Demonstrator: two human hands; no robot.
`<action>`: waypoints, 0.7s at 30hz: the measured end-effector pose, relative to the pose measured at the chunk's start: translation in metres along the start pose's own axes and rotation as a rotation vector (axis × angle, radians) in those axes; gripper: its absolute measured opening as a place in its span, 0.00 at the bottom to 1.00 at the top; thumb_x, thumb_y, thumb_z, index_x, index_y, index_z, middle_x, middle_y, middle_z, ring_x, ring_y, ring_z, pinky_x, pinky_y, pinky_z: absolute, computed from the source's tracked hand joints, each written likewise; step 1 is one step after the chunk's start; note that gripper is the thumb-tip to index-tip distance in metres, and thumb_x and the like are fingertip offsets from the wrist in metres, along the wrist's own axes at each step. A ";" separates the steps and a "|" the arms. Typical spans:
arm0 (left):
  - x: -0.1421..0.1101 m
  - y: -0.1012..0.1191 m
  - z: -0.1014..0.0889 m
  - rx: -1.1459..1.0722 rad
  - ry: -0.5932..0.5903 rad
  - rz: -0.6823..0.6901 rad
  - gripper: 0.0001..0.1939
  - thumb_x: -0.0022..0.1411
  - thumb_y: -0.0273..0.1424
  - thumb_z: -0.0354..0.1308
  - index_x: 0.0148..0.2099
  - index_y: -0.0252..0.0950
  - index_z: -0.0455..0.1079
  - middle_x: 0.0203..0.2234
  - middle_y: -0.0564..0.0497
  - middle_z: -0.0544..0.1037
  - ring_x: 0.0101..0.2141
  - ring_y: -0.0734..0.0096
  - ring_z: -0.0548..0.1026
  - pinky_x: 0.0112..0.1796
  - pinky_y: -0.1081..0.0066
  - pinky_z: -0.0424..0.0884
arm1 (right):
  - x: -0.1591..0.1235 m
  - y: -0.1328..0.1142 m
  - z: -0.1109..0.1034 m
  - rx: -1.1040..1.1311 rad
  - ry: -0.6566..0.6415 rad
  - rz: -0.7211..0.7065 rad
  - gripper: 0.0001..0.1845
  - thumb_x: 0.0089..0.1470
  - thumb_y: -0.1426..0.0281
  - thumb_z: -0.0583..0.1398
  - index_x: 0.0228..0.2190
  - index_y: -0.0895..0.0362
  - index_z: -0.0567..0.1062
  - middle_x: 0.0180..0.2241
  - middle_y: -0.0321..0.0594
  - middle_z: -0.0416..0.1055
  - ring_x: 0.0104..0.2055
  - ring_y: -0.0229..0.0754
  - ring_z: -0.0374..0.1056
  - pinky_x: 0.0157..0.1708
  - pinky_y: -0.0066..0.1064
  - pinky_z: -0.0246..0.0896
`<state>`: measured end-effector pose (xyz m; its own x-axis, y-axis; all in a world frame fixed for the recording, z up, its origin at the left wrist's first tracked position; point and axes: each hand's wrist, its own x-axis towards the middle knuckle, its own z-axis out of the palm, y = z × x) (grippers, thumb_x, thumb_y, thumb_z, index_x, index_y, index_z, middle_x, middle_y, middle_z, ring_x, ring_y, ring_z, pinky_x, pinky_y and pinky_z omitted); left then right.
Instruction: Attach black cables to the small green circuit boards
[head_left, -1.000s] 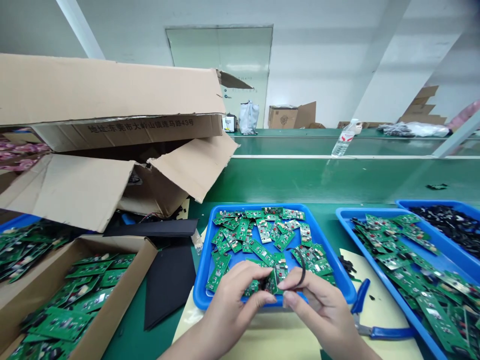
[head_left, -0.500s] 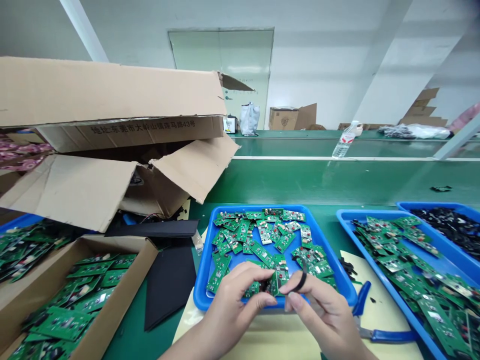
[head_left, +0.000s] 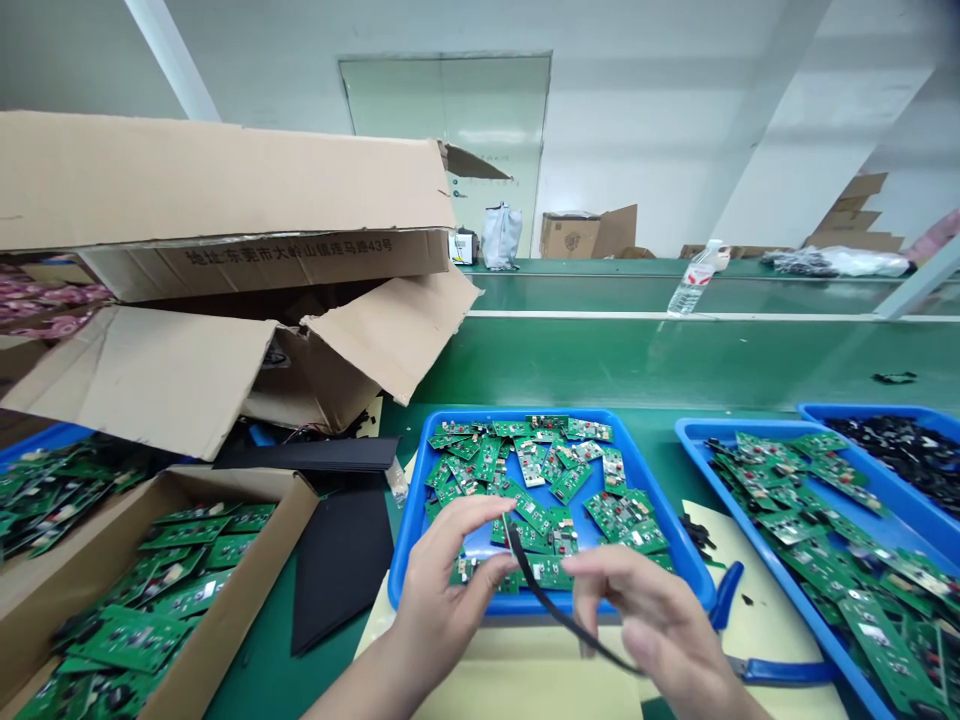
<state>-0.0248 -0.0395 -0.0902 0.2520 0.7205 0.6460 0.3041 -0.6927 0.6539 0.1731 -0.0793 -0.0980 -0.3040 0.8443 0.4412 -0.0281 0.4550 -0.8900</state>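
Observation:
My left hand (head_left: 450, 575) pinches a small circuit board, turned almost edge-on, between thumb and fingers. A thin black strip (head_left: 546, 600) runs from the board's edge down to the right in a curve. My right hand (head_left: 637, 610) is beside the strip's free end, slightly smeared by motion, with its thumb and fingers apart. Whether it touches the strip is unclear. Beneath both hands lies a blue tray (head_left: 405, 545) holding many loose green circuit boards (head_left: 570, 483).
Blue-handled pliers (head_left: 784, 672) lie on yellow paper at right, near another blue tray (head_left: 694, 440) of boards. Behind it is a tray of black parts (head_left: 892, 450). At left stand a carton of boards (head_left: 289, 510), black sheets (head_left: 341, 570) and a large cardboard box (head_left: 225, 190).
My left hand has lifted the board and turned it edge-on. My right hand has drawn back from it, fingers spreading, and the black strip once curled at my finger now hangs extended.

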 end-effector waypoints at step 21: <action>0.004 0.000 0.000 0.365 0.013 0.406 0.08 0.60 0.25 0.57 0.43 0.35 0.69 0.34 0.44 0.78 0.38 0.65 0.77 0.38 0.66 0.76 | 0.009 -0.001 0.008 -0.344 0.058 -0.011 0.05 0.56 0.75 0.55 0.31 0.54 0.69 0.34 0.40 0.70 0.37 0.40 0.68 0.38 0.29 0.65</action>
<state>-0.0237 -0.0364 -0.0881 0.4049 0.3957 0.8243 0.4846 -0.8573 0.1735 0.1624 -0.0740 -0.0943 -0.2507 0.8488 0.4656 0.2940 0.5249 -0.7987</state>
